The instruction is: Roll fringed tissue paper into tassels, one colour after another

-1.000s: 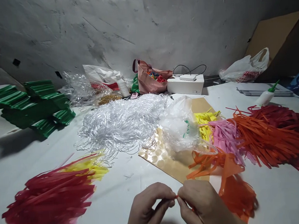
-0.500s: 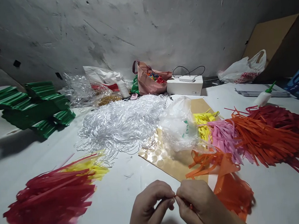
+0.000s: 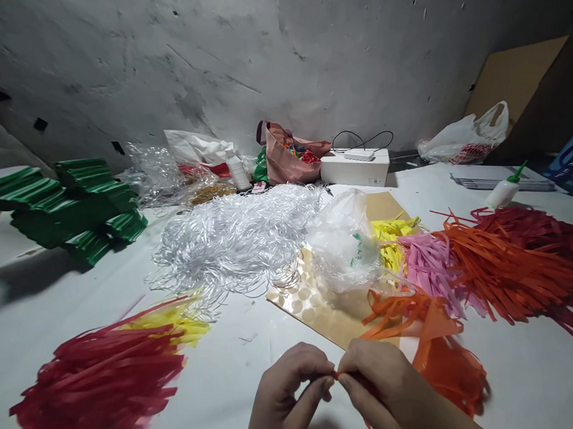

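Note:
At the front edge of the view, my left hand and my right hand meet with thumbs and forefingers pinched. Between the fingertips shows a small twisted bit of orange-red tissue paper; most of it is hidden by my right hand. Right of my right hand lies an orange tissue paper bundle, cut into a fringe at its far end. A brown sheet with dots is on the table just beyond my fingers. Over to the left is a pile of red fringed tissue paper with yellow fringe beside it.
White shiny cord lies heaped mid-table, beside a clear plastic bag. Yellow, pink, orange and dark red fringes spread rightward near a glue bottle. Green folded paper stacks stand left; a white box is by the wall.
Both hands hold nearly the same place and pinch. Slightly more of the orange-red paper shows between the fingertips. The whole view has shifted a little.

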Demonstrator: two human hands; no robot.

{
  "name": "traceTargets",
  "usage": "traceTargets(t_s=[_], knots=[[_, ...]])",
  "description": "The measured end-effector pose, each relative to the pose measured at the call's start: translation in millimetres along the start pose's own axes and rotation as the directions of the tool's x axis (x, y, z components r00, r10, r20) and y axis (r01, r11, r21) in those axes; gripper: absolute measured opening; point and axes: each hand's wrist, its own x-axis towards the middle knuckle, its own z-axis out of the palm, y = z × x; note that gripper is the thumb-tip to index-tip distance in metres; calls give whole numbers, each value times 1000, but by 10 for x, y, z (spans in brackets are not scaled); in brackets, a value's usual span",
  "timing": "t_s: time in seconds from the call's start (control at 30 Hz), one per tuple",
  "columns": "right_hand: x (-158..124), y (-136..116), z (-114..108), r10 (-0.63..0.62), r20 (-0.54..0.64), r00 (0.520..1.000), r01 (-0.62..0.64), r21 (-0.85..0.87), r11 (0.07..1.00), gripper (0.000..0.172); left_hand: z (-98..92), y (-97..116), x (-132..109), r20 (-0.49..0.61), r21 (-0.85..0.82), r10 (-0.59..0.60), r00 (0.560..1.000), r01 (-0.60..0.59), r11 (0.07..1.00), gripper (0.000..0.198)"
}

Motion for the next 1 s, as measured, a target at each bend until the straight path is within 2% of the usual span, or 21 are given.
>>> traceTargets(t_s=[0.13, 0.3, 0.5, 0.7, 1.0], knots=[[-34, 58, 75, -20, -20, 1000, 19, -65, 998, 16, -10, -11, 26, 24, 31, 27, 999, -28, 999, 17], [-20, 55, 77, -12, -25, 1000, 12, -5, 1000, 15, -37, 10, 30, 47, 57, 21, 999, -24, 998, 15], [21, -11, 5, 11, 24, 1000, -12, 27, 1000, 10, -34, 7, 2, 51, 5, -58, 997, 58, 998, 14], [-17, 29, 59, 43, -15, 999, -43, 12, 999, 11, -16, -28, 16, 67, -5, 25, 997, -25, 1000, 17], [-15, 14, 5, 42, -5, 999, -42, 46, 998, 9, -38, -46, 12, 59, 67, 54, 997, -58, 996, 17]])
